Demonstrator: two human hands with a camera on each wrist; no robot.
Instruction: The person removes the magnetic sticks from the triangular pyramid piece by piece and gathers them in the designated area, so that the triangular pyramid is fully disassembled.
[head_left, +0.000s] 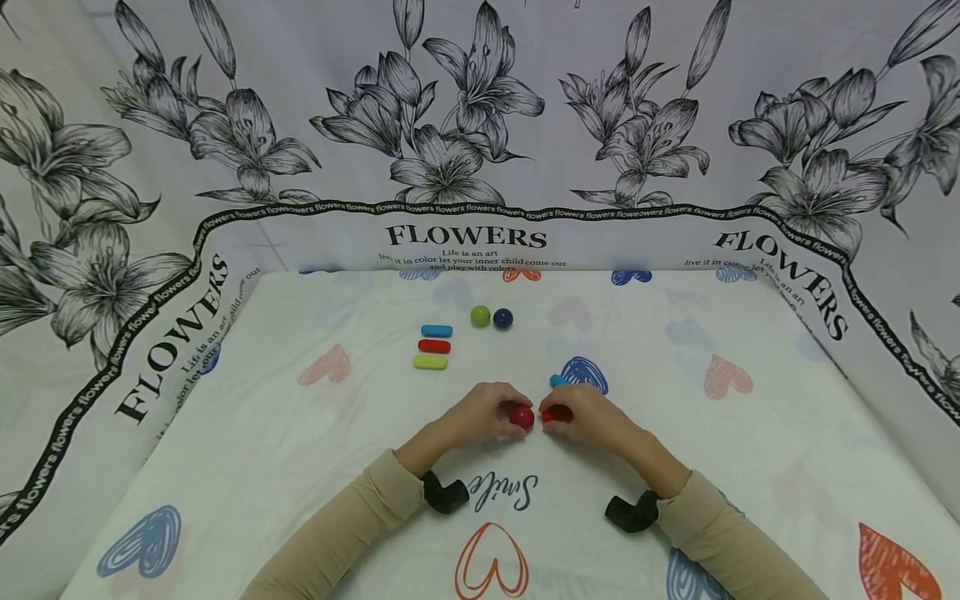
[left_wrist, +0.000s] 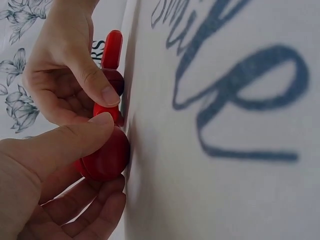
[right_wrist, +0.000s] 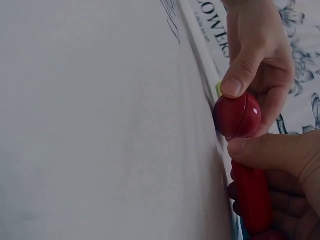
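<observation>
— Pinching what, each hand?
— Left hand (head_left: 480,412) grips the red ball (head_left: 522,417); right hand (head_left: 588,417) grips a red stick (head_left: 557,413), mid-surface (head_left: 750,467).
— Risk?
— Ball probably rolls if the pinch slackens.

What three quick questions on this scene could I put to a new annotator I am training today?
1. True or false: the left hand holds the red ball.
2. What does the right hand hold? A) green ball B) red bar C) nothing
3. Name, from far to near, the colours of the three bars stacked left of the green ball.

Key:
1. True.
2. B, the red bar.
3. Blue bar, red bar, yellow bar.
</observation>
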